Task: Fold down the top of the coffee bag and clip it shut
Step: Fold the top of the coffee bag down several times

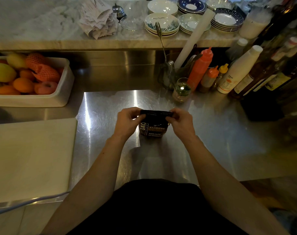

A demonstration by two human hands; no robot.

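Brushed steel counter, hands pinching glossy coffee bag

Dim rm: steel counter w/ glare, marble shelf behind, steel backsplash.

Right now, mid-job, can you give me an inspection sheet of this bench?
Surface: steel counter, shiny, bare around the bag.
Job's things: coffee bag upright, top strip held flat; no clip seen.
Clutter: fruit tub far left, white board near left, glass behind the bag, bottles at right.
Grips: left hand and right hand each pinch an end of the bag's top.
Cables: one grey cable over the board's near edge.
Surroundings: marble shelf with plates and receipts.
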